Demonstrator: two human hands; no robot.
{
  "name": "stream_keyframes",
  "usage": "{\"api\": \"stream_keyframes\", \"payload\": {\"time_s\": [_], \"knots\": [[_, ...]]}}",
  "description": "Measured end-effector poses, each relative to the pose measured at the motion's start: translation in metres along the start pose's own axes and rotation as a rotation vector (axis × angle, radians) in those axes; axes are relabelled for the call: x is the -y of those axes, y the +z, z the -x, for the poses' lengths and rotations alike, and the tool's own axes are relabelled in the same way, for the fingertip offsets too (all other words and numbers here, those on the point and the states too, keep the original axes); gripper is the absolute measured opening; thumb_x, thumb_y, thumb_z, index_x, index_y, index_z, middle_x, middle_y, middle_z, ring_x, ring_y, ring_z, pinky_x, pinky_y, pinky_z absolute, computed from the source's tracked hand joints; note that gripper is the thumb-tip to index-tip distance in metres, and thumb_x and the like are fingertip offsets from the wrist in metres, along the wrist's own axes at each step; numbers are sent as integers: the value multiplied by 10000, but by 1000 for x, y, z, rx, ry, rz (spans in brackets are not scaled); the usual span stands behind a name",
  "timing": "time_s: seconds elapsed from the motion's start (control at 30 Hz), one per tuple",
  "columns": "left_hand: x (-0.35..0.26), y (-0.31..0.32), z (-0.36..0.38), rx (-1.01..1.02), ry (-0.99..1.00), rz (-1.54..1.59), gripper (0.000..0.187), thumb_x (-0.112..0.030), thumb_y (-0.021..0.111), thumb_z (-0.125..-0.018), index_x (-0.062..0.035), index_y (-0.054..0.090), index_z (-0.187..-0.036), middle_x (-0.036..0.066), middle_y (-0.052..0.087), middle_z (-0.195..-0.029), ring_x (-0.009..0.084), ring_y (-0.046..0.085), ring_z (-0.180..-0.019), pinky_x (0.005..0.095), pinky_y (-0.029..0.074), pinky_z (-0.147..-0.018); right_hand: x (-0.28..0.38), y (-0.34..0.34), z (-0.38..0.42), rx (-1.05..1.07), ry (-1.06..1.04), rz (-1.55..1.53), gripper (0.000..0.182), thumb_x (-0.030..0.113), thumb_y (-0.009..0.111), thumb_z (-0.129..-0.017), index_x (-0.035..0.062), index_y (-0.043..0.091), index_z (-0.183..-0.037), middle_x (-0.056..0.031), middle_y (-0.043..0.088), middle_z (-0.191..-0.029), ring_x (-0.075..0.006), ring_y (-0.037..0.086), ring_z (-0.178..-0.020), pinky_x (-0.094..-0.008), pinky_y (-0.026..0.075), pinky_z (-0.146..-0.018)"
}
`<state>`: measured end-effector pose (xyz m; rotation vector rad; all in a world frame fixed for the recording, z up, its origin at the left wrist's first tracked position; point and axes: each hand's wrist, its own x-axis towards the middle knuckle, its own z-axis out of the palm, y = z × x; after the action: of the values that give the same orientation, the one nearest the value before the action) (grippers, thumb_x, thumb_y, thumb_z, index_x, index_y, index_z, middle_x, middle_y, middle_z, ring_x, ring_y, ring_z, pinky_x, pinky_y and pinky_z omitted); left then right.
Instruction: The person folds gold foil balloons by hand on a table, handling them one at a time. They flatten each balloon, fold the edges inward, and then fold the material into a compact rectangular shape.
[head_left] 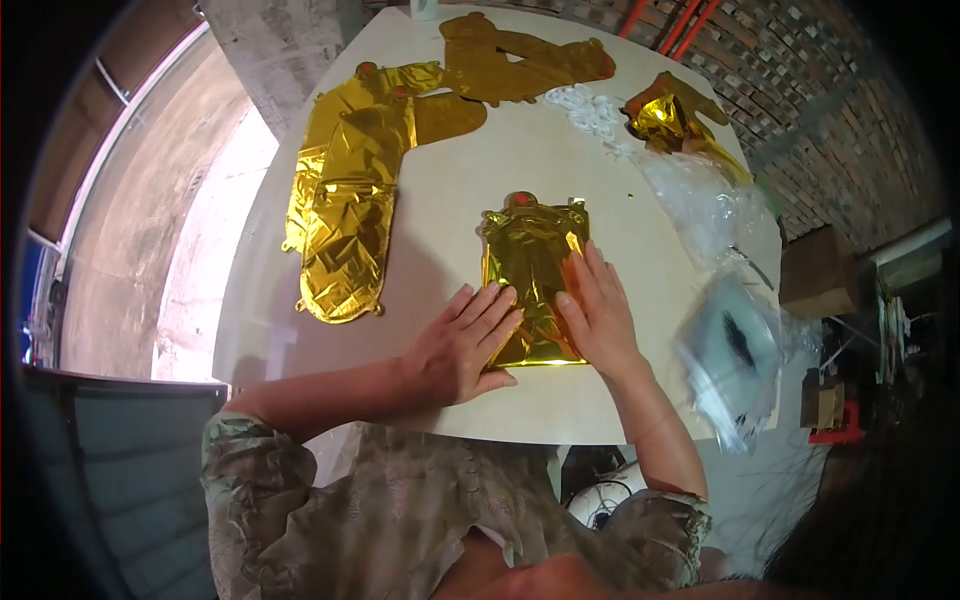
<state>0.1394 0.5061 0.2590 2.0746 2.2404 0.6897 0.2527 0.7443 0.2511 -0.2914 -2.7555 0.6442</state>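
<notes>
A folded gold foil balloon (535,270) lies flat on the pale table in front of me, a red spot near its top edge. My left hand (468,335) rests on its lower left side, fingers stretched out and thumb apart. Along its right edge lies my right hand (600,310), flat with the fingers extended. Neither hand grips anything. More flat gold foil balloons (350,200) are spread at the table's left side, and other gold foil balloons (520,60) lie at the far edge.
White ring-like strands (590,112) lie near crumpled gold foil (665,120) at the back right. Clear plastic bags (690,200) and a flat clear packet (735,345) cover the table's right edge. A cardboard box (820,270) stands beyond it, near a brick wall (830,100).
</notes>
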Motion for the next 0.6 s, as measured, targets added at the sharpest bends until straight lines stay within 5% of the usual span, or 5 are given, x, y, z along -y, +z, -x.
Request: {"api": "stream_keyframes", "payload": {"time_s": [0.17,0.23,0.33,0.6], "knots": [[3,2,-1,-18,25,-24,803,-446,744,-815,77,490,-1369,285,424,-1472,426,371,-1396,537,277,-1150,4,-33,14,50,73,-134,574,276,542,-986,-7,407,-1467,-249,295,-1574,-427,290,-1453,-472,199,-1211],[3,3,-1,-23,16,-12,810,-444,749,-811,81,488,-1370,287,415,-1477,429,355,-1408,553,276,-1147,10,-42,38,183,-132,149,565,268,551,-974,-8,430,-1453,-245,302,-1573,-415,299,-1454,-476,204,-1210],[-3,1,-2,-2,-19,-51,819,-430,762,-802,92,484,-1368,285,391,-1495,431,336,-1420,578,267,-1143,13,-37,51,181,-166,137,574,265,566,-963,-9,436,-1450,-243,316,-1566,-404,307,-1454,-482,210,-1209],[11,11,-42,10,52,-29,810,-434,780,-782,-52,481,-1431,273,363,-1517,494,328,-1397,620,249,-1132,11,-30,53,163,-140,97,581,261,580,-968,-19,427,-1454,-241,316,-1566,-383,299,-1464,-482,199,-1213]]}}
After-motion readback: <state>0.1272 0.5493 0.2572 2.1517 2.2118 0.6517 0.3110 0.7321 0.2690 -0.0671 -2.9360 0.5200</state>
